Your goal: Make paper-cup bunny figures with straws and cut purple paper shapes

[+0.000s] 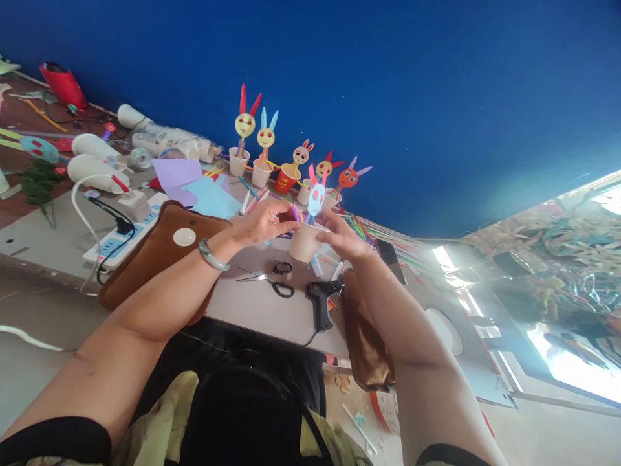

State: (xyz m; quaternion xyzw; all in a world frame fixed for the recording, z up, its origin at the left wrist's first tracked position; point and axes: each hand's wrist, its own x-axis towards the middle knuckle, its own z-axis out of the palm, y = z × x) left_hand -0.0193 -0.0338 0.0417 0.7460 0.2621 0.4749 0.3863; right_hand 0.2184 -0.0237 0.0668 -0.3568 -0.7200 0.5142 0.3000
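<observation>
Both my hands meet over the table on a white paper cup (303, 243). A light blue paper bunny face (315, 198) with pink ears stands out of the cup on a stick. My left hand (264, 222), with a green bangle on its wrist, pinches at the cup's rim by the stick. My right hand (342, 237) has its fingers curled round the cup's right side.
A row of finished bunny cups (265, 169) lines the blue wall. Scissors (276, 277) and a black glue gun (322, 298) lie below the cup. A brown pouch (160, 246), a power strip (116, 241), coloured paper (194, 184) and straws (363, 228) surround them.
</observation>
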